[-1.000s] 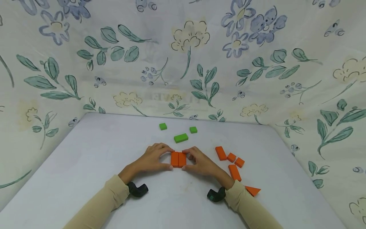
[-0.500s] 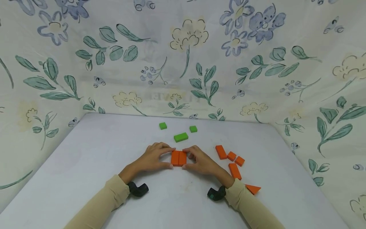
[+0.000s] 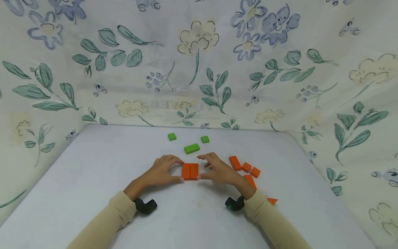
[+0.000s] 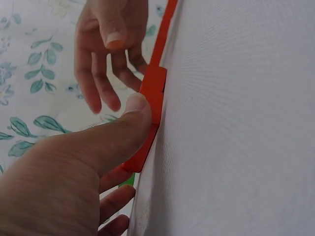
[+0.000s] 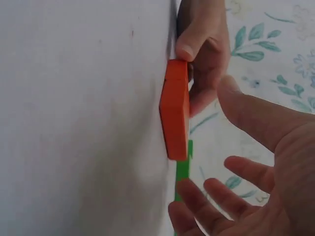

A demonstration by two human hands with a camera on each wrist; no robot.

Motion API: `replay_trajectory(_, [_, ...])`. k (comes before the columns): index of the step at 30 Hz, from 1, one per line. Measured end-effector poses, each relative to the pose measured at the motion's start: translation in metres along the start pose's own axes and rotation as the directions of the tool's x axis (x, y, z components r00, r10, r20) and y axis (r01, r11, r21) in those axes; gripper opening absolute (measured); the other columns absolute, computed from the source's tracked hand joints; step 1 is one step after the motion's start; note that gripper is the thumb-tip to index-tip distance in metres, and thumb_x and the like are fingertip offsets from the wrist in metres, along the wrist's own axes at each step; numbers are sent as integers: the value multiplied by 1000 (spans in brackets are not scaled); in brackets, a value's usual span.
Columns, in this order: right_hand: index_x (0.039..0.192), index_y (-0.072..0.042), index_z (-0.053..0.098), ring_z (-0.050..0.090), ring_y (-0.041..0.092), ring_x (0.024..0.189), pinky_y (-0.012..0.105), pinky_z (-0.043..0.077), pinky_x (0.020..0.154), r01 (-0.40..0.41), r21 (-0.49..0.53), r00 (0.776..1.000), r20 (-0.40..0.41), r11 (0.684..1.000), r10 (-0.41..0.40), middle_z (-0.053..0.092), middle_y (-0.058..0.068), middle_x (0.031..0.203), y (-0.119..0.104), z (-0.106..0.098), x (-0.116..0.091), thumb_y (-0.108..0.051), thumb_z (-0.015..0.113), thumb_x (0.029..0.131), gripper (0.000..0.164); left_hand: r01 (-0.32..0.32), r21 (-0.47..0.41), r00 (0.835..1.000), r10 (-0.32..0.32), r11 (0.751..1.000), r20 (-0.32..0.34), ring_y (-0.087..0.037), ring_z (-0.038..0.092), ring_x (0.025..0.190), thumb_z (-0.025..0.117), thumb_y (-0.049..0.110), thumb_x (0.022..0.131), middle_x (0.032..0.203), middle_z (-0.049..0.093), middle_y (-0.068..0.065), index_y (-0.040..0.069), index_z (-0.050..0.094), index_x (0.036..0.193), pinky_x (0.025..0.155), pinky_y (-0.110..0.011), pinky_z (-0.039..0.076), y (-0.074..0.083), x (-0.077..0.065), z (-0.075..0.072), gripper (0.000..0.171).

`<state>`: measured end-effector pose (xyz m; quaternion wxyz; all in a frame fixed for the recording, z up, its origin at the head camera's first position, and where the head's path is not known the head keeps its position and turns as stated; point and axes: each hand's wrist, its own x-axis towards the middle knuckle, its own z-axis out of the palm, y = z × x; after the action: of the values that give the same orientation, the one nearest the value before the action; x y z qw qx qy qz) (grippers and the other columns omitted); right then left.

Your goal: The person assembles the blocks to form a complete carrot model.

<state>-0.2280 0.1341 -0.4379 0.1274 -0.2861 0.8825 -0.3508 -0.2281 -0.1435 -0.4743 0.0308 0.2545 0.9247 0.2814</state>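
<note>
Two orange rectangular blocks lie side by side on the white table, long edges together, in the middle of the head view. My left hand (image 3: 161, 171) pinches the left block (image 3: 185, 171) end to end, thumb at its near end and fingers at its far end. In the left wrist view that thumb (image 4: 134, 110) overlaps the near end of the orange pair. Right of the other block (image 3: 193, 171), my right hand (image 3: 219, 171) is spread with thumb and fingers apart. A gap shows between it and the orange blocks in the right wrist view.
Beyond the hands lie a long green block (image 3: 191, 148) and two small green blocks, one left (image 3: 172, 136), one right (image 3: 205, 139). Right of my right hand are several orange pieces, including a long block (image 3: 235, 163), a small block (image 3: 255, 172) and a partly hidden triangle (image 3: 272, 200).
My right hand has let go of the right orange block, its fingers widening and drawing off to the right. My left hand keeps its pinch. The view has shifted slightly.
</note>
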Motion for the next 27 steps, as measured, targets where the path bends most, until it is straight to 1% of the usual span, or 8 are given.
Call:
replay_trajectory(4, [149, -10, 43, 57, 31, 121, 51, 48, 103, -13, 4, 1000, -19, 1000, 13, 46, 18, 141, -1, -16, -4, -29, 76, 90, 70, -10, -7, 1000, 10, 1000, -15, -28, 42, 135, 75, 58, 80, 141, 54, -2, 26, 58, 132, 105, -52, 32, -2, -2, 3, 63])
replay_trajectory(7, [147, -10, 45, 55, 33, 123, 54, 47, 103, -53, -35, 998, -29, 998, 52, 50, 17, 141, 4, -32, -5, -30, 75, 90, 67, -9, -10, 1000, 9, 1000, -12, -27, 42, 136, 75, 60, 80, 141, 53, -1, 27, 58, 132, 105, -52, 32, -4, -3, 6, 64])
replay_trajectory(12, [142, -9, 51, 57, 33, 122, 50, 48, 102, -95, -128, 995, -32, 987, 91, 58, 17, 136, 23, -62, -15, -31, 69, 95, 55, -19, -17, 1000, 18, 1000, -8, -25, 43, 135, 74, 63, 79, 140, 54, 0, 27, 58, 132, 105, -52, 32, -6, -6, 11, 65])
replay_trajectory(15, [138, -4, 54, 60, 32, 117, 47, 51, 98, -86, -187, 996, -8, 979, 86, 62, 18, 130, 36, -82, -22, -23, 65, 98, 46, -38, -17, 999, 37, 999, -13, -26, 43, 134, 73, 63, 80, 140, 54, 0, 26, 58, 132, 104, -52, 33, -5, -5, 11, 65])
replay_trajectory(18, [136, 1, 55, 61, 31, 113, 44, 53, 95, -74, -243, 996, 37, 967, 85, 64, 18, 125, 49, -99, -27, -15, 64, 98, 42, -40, -11, 999, 40, 999, -18, -25, 44, 133, 73, 63, 80, 140, 54, 0, 27, 58, 132, 104, -52, 33, -4, -4, 10, 64])
replay_trajectory(20, [137, 1, 54, 61, 32, 115, 43, 54, 95, -80, -262, 992, 72, 962, 102, 64, 18, 126, 57, -106, -28, -14, 65, 97, 44, -34, -6, 999, 34, 999, -23, -25, 44, 133, 74, 61, 80, 140, 54, 0, 27, 58, 132, 105, -52, 33, -4, -3, 8, 64])
replay_trajectory(22, [139, -1, 53, 60, 33, 117, 43, 54, 95, -103, -267, 985, 107, 958, 136, 62, 17, 129, 63, -111, -28, -18, 67, 96, 48, -29, -5, 999, 29, 1000, -30, -26, 44, 133, 75, 60, 80, 140, 54, 0, 27, 59, 131, 104, -52, 33, -3, -3, 6, 63])
replay_trajectory(27, [145, -8, 49, 54, 32, 124, 44, 53, 97, -213, -246, 955, 152, 946, 254, 56, 12, 139, 71, -116, -30, -24, 72, 92, 59, -39, -11, 999, 38, 999, -39, -26, 45, 132, 75, 59, 80, 138, 55, -1, 25, 59, 131, 102, -51, 34, -4, -1, 5, 63])
